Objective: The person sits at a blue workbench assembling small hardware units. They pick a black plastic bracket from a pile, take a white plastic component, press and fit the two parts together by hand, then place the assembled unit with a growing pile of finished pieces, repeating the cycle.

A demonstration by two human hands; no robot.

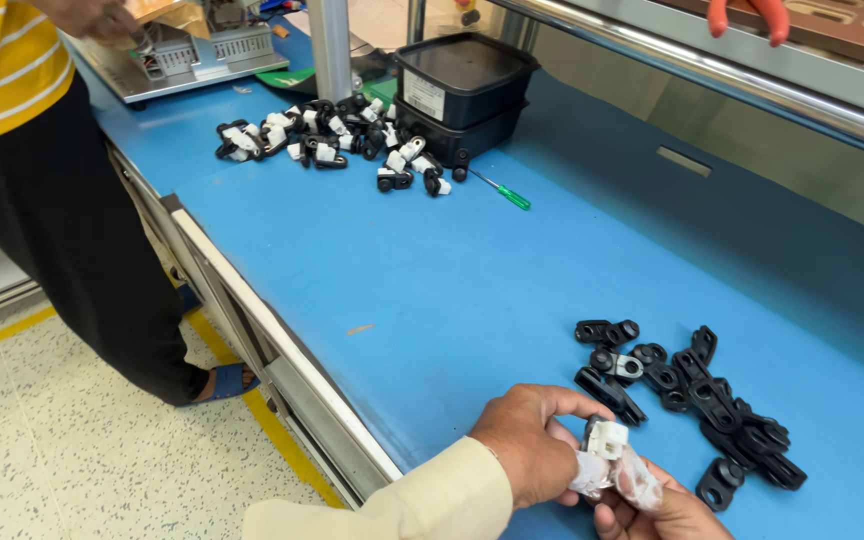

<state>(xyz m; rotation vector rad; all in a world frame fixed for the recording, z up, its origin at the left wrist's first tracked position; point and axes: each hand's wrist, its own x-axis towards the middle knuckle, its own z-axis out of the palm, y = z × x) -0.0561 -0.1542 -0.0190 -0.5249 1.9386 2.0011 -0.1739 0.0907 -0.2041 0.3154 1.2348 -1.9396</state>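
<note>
My left hand [527,445], in a cream sleeve, pinches a small white and black plastic part [607,438] at the near edge of the blue table [432,280]. My right hand [664,515] lies just below it, partly cut off by the frame. Its fingers hold a crumpled clear plastic piece [634,482] that touches the part. A loose pile of black plastic parts [712,400] lies on the table just right of my hands.
A heap of black and white parts [332,140] lies at the far side beside stacked black trays [462,90], a green-handled screwdriver [504,192] and a metal post [330,45]. Another person [42,180] in a yellow striped shirt stands left at a fixture [192,50]. A red-gloved hand [747,15] shows top right.
</note>
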